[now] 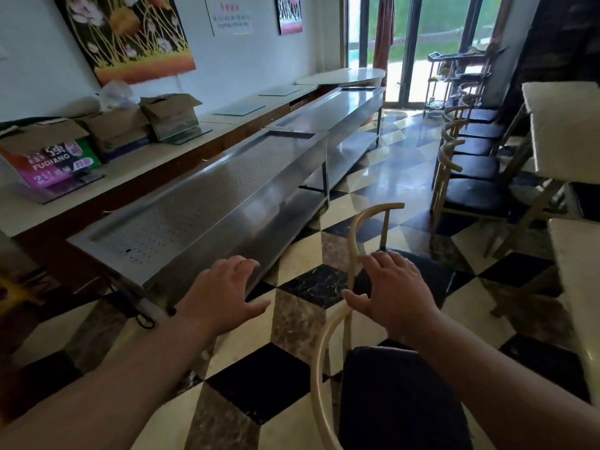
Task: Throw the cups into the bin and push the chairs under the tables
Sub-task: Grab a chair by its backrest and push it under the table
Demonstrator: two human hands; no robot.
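Checkered floor [292, 378], steel counter [207, 203], bright windows [431, 30].

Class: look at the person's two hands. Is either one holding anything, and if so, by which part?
Nothing is held. The left hand and right hand are open with fingers spread, above the floor and the nearest chair.

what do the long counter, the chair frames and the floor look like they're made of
Long counter: looks like brushed stainless steel, grey with soft reflections and rows of small perforations. Chair frames: pale curved tubes, probably painted metal or bentwood; cannot tell which. The seats look like dark padded upholstery. Floor: polished stone or marble-look tiles, glossy, veined, in black, cream and brown.
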